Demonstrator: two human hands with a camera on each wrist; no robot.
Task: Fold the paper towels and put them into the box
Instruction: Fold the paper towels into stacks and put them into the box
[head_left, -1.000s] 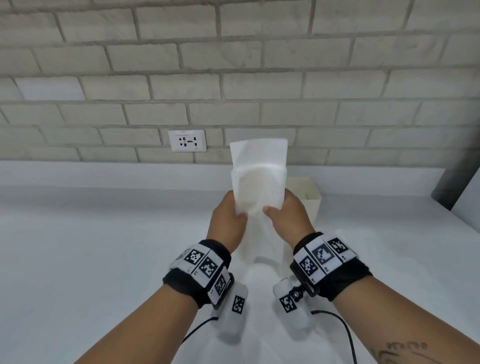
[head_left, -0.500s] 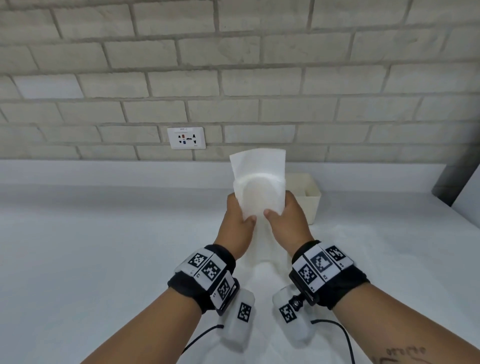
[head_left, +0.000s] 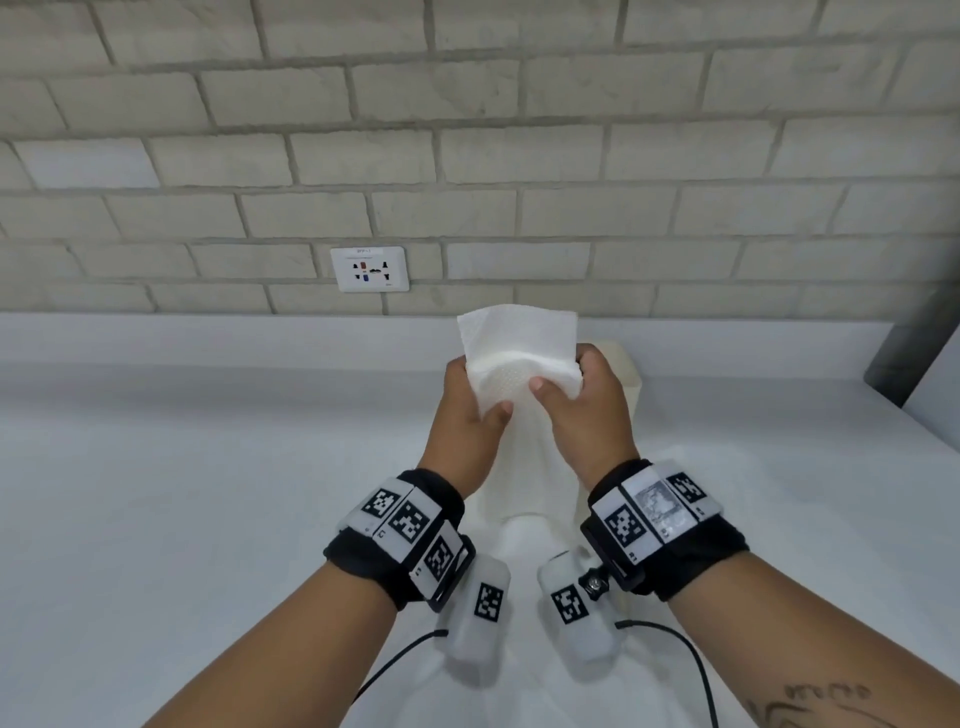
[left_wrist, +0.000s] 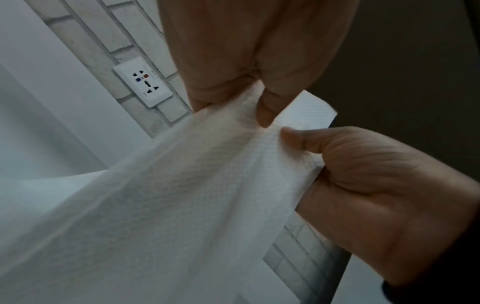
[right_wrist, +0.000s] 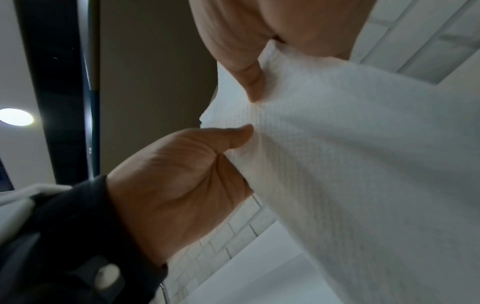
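While both of my hands are raised above the white counter (head_left: 156, 493), I hold one white paper towel (head_left: 519, 343) between them in front of my chest. My left hand (head_left: 467, 410) pinches the towel's left side, thumb on the near face and fingers curled behind; my right hand (head_left: 587, 410) pinches the right side the same way, thumb tip pressed on the embossed sheet. From the left wrist view the two thumbs sit close together on the paper, nearly touching, and the towel (left_wrist: 182, 195) drapes down from the grip. In the head view the upper part stands above my hands while a longer part hangs down between my wrists toward the counter. The cream box (head_left: 626, 371) stands on the counter just behind my right hand, mostly hidden by it; I cannot tell what it contains. A wall socket (head_left: 370, 269) is set in the pale brick wall (head_left: 519, 156) behind.
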